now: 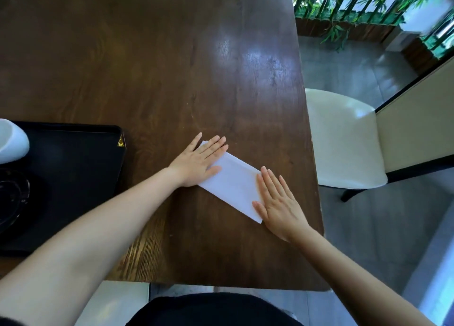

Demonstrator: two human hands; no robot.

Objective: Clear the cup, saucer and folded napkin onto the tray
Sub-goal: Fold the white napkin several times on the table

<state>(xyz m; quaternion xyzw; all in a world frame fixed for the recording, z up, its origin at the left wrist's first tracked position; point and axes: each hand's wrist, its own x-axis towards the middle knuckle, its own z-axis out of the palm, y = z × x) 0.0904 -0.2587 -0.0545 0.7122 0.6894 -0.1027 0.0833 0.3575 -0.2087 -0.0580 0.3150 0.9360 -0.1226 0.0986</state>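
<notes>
A white folded napkin (233, 183) lies as a long rectangle on the dark wooden table (172, 67), slanting from upper left to lower right. My left hand (196, 161) rests flat on its upper left end, fingers spread. My right hand (277, 205) lies flat on its lower right end. Neither hand grips it. At the left edge sits a black tray (81, 168). A white cup (12, 141) stands on the tray's far left corner, cut off by the frame. A dark glass saucer (12, 198) lies in front of the cup on the tray.
The table's right edge runs close past the napkin. A cream chair (344, 139) stands beside that edge. A planter with green bamboo (344, 11) is at the back right. Part of another pale seat (115, 303) shows below the table's near edge.
</notes>
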